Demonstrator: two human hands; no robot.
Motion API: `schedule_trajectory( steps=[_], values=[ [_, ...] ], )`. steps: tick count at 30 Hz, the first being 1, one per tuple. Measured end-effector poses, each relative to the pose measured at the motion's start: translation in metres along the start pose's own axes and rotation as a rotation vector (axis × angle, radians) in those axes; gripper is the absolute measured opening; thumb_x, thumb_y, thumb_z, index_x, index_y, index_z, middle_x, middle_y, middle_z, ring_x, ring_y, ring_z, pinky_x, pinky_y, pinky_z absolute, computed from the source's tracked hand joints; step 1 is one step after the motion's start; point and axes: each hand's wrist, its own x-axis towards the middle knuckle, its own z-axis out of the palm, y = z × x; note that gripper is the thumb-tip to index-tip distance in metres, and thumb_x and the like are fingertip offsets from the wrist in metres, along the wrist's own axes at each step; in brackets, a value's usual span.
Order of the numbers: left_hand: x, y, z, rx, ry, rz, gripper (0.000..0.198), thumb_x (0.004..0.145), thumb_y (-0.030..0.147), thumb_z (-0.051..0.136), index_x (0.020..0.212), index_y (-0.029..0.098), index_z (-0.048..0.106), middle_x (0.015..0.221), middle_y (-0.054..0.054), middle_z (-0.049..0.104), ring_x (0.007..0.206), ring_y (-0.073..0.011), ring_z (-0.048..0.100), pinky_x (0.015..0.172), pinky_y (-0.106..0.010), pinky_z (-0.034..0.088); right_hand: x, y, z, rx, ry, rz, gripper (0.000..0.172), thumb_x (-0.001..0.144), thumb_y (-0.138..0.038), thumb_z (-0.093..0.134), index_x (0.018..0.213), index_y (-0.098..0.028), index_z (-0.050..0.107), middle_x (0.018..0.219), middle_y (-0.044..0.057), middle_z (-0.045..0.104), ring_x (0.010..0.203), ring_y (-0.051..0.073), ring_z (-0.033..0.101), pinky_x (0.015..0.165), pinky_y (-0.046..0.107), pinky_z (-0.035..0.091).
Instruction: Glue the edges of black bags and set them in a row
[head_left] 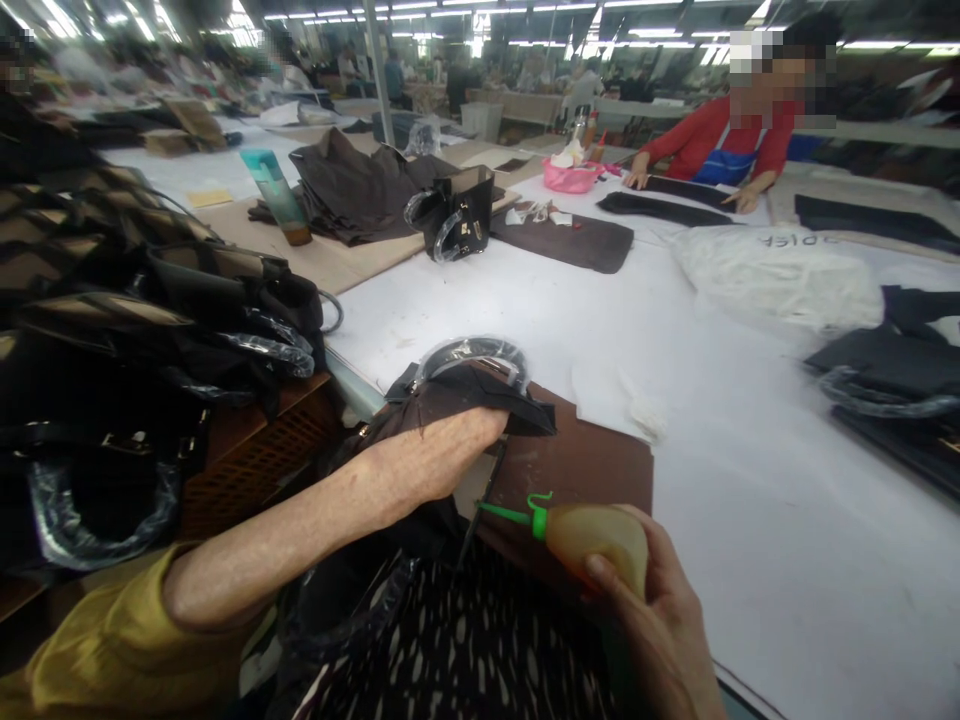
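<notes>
A black handbag (pixel 431 405) with a plastic-wrapped handle (pixel 474 352) lies over the table's near edge. My left hand (pixel 457 445) reaches across and grips it at the opening. Its fingertips are hidden under the dark fabric. In my right hand (pixel 652 600) is a squeeze bottle (pixel 596 540) of amber liquid, tilted on its side. The bottle's green nozzle (pixel 506 513) points left, its tip at the dark edge of the bag's opening. Beneath lies a brown board (pixel 600 465).
Piled handbags (pixel 112 390) stand at left by an orange crate (pixel 247 480). On the white table (pixel 750 540) are a small black bag (pixel 461 215), a teal-topped bottle (pixel 277 195), a pink basket (pixel 570 175) and a white plastic bag (pixel 780 275). A co-worker in red (pixel 750 140) handles dark strips opposite.
</notes>
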Motion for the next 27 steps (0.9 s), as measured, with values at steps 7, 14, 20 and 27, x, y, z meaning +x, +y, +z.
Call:
schedule_trajectory(
  steps=[7, 14, 20, 27],
  values=[
    [0.015, -0.008, -0.014, -0.087, -0.016, -0.017, 0.05, 0.081, 0.003, 0.035, 0.131, 0.012, 0.034, 0.13, -0.009, 0.049, 0.121, -0.0204, 0.044, 0.103, -0.03, 0.035, 0.04, 0.022, 0.0, -0.135, -0.016, -0.193, 0.056, 0.07, -0.049, 0.065, 0.116, -0.023, 0.046, 0.102, 0.003, 0.057, 0.088, 0.024, 0.054, 0.072, 0.031, 0.046],
    [0.037, -0.022, -0.036, -0.159, -0.009, -0.113, 0.038, 0.08, 0.01, 0.043, 0.118, 0.016, 0.042, 0.118, -0.01, 0.054, 0.115, -0.0254, 0.047, 0.099, -0.036, 0.036, 0.06, 0.034, 0.005, -0.228, 0.035, -0.414, 0.057, 0.073, -0.045, 0.065, 0.122, -0.025, 0.044, 0.111, 0.004, 0.055, 0.092, 0.024, 0.055, 0.08, 0.035, 0.044],
    [0.041, -0.033, -0.029, -0.363, -0.035, -0.038, 0.039, 0.082, 0.005, 0.04, 0.12, 0.017, 0.038, 0.12, -0.007, 0.053, 0.117, -0.018, 0.045, 0.098, -0.029, 0.035, 0.074, 0.033, 0.007, -0.354, 0.055, -0.594, 0.05, 0.075, -0.039, 0.062, 0.121, -0.025, 0.047, 0.114, 0.005, 0.056, 0.096, 0.025, 0.055, 0.083, 0.037, 0.045],
    [0.057, -0.046, -0.039, -0.385, -0.138, -0.157, 0.023, 0.083, 0.017, 0.045, 0.106, 0.016, 0.047, 0.108, -0.009, 0.055, 0.104, -0.0221, 0.053, 0.088, -0.031, 0.043, 0.067, 0.003, 0.022, -0.379, 0.004, -0.606, 0.05, 0.073, -0.044, 0.06, 0.117, -0.023, 0.05, 0.113, 0.007, 0.057, 0.098, 0.026, 0.056, 0.082, 0.036, 0.047]
  ],
)
